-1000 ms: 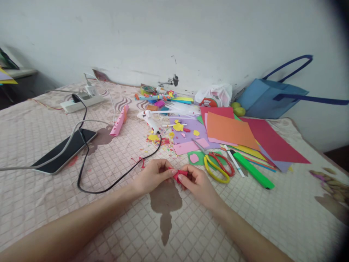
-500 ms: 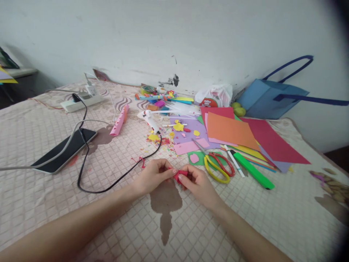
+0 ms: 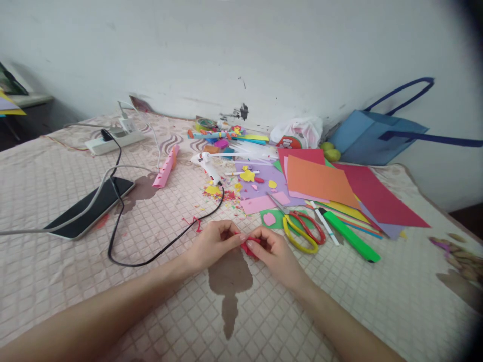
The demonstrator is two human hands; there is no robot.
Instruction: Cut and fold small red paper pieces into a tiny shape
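Head cam: left hand (image 3: 211,246) and right hand (image 3: 272,251) both pinch a small red paper piece (image 3: 249,247) between fingertips, low over the tablecloth (image 3: 113,281). Looks mid-fold; next probably needs a firm crease. Scissors (image 3: 302,229) just right.

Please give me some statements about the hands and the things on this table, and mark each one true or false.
1. Both hands pinch a small red paper piece. True.
2. The scissors lie left of the left hand. False: they lie beside the right hand, on its right.
3. A phone lies on the table. True.
4. The green marker stands upright. False: it lies flat.
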